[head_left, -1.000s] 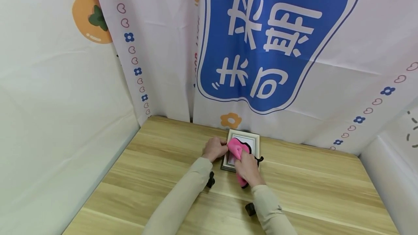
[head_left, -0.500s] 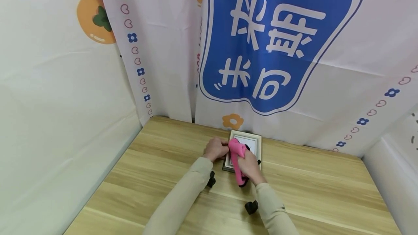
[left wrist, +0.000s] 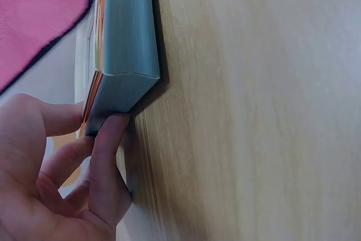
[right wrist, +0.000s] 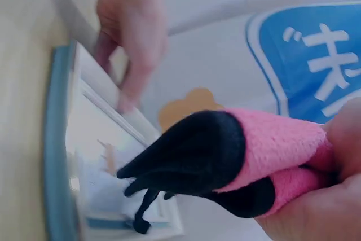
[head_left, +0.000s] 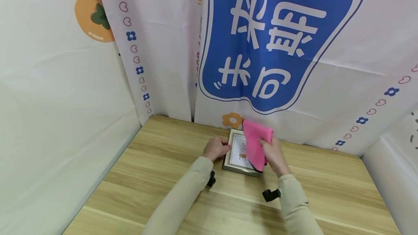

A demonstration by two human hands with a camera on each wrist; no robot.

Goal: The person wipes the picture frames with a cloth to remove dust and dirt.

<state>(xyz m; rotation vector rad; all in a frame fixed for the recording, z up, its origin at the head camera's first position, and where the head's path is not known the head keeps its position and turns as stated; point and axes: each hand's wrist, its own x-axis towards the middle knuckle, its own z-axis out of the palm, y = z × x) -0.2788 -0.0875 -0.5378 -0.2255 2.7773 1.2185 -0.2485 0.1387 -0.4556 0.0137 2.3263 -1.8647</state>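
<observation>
A picture frame [head_left: 237, 152] with a pale border lies flat on the wooden table, showing a small drawing with an orange-brown part. My left hand [head_left: 216, 148] holds its left edge; in the left wrist view the thumb is on the top rim and the curled fingers [left wrist: 107, 150] are against the thick side. My right hand [head_left: 273, 155] grips a fluffy pink cloth [head_left: 256, 142] with black trim, which hangs over the frame's right part and hides it. The right wrist view shows the cloth [right wrist: 276, 142] bunched in the fingers, a black cord [right wrist: 145, 210] dangling from it.
The wooden table [head_left: 176, 140] ends at a white printed curtain [head_left: 163, 64] with a blue panel, just behind the frame. A white wall [head_left: 65, 119] borders the left side, another the right. Black wrist devices [head_left: 271, 195] sit under both forearms.
My right hand has moved right and lifted the cloth from the frame's left part, so the cloth hangs spread out and the drawing shows. The left hand stays at the frame's edge.
</observation>
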